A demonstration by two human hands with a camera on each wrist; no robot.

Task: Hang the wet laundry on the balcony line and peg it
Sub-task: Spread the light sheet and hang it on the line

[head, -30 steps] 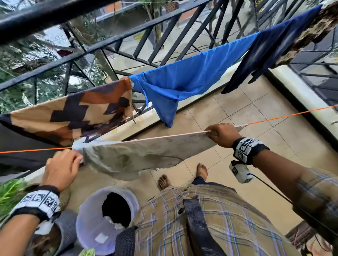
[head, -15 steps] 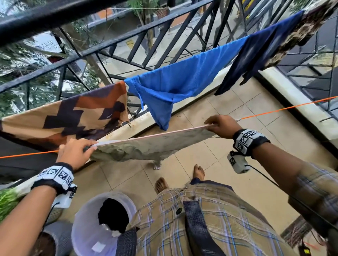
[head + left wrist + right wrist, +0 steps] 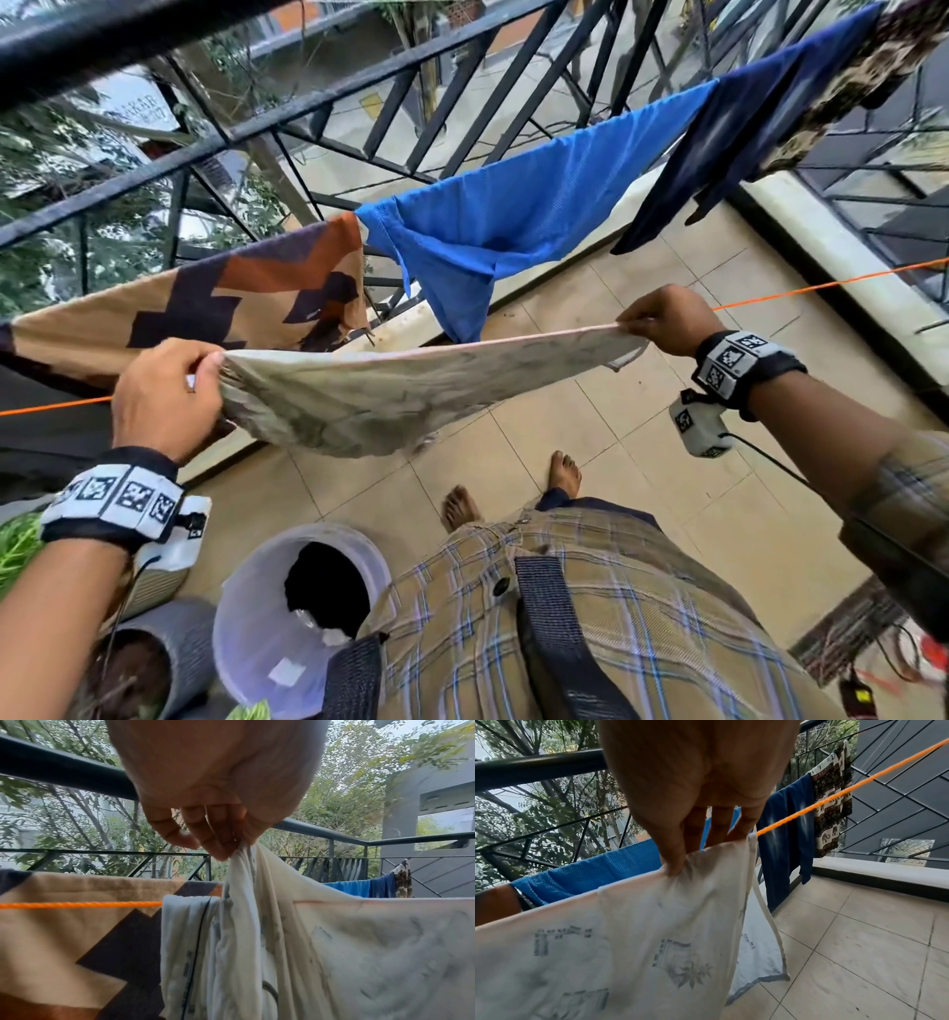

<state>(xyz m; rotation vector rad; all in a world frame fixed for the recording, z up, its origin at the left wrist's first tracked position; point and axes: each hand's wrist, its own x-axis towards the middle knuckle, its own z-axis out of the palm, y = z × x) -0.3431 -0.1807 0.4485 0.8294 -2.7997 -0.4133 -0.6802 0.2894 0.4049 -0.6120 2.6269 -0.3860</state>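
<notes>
A pale printed cloth (image 3: pixel 390 395) is draped over the orange line (image 3: pixel 821 288), stretched between both hands. My left hand (image 3: pixel 169 395) pinches its bunched left end (image 3: pixel 239 866), lifted slightly above the line (image 3: pixel 77 904). My right hand (image 3: pixel 662 324) pinches the cloth's right top corner (image 3: pixel 706 858) at the line (image 3: pixel 834 799). A thin strap (image 3: pixel 765 906) dangles from that corner. I see no pegs in any view.
A second row behind holds a tan zigzag cloth (image 3: pixel 205 303), a blue shirt (image 3: pixel 513 226), a dark navy garment (image 3: pixel 744 144) and a patterned piece (image 3: pixel 883 72). A black railing (image 3: pixel 308 113) lies beyond. On the tiles below stand a white bucket (image 3: pixel 257 616), a grey pot (image 3: pixel 174 647) and my bare feet (image 3: pixel 565 473).
My left hand has slid right along the line and lifted the cloth's bunched left end. The right hand has kept its hold on the right corner. The view has shifted a little.
</notes>
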